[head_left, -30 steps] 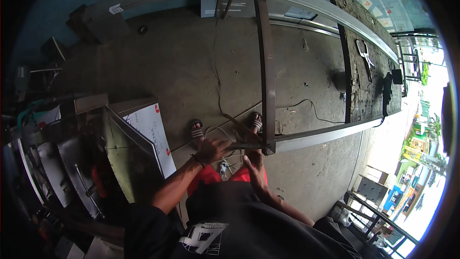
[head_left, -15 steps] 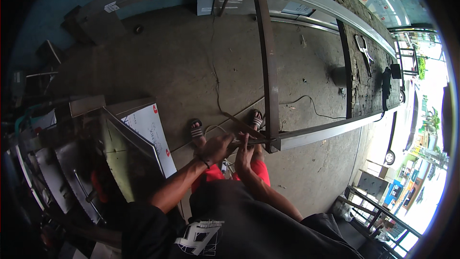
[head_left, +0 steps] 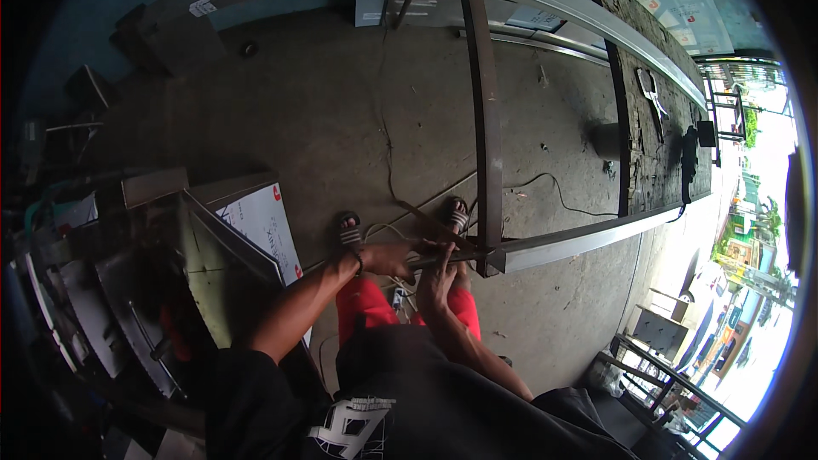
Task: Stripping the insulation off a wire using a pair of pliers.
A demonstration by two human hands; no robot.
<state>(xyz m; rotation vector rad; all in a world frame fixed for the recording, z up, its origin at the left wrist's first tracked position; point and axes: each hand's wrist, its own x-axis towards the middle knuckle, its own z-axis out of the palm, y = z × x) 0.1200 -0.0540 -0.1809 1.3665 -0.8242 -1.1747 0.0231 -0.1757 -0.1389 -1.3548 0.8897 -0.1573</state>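
Observation:
In front of my lap, both hands meet at a thin, dark metal bar (head_left: 464, 255) beside the near end of a metal frame (head_left: 562, 238). My left hand (head_left: 386, 259) comes in from the left, closed around the left end of the bar; motion partly smears its fingers. My right hand (head_left: 438, 281) is just right of it, pressed against the bar, with fingers pointing away from me along its side. The bar's exact kind is too small to tell. The frame's dark crossbar (head_left: 484, 119) runs away from me, just right of my hands.
A worn board (head_left: 656, 136) lies across the frame at the right, with locking pliers (head_left: 652, 94) on it. A cable (head_left: 388, 153) crosses the concrete floor near my sandals. Film-covered metal sheet (head_left: 264, 226) and stacked parts stand at the left. A dark rack (head_left: 665, 375) stands lower right.
My left hand has shifted slightly left and now lies flatter. My right hand stays nearly in place. The frame appears slightly lower and farther right in the view.

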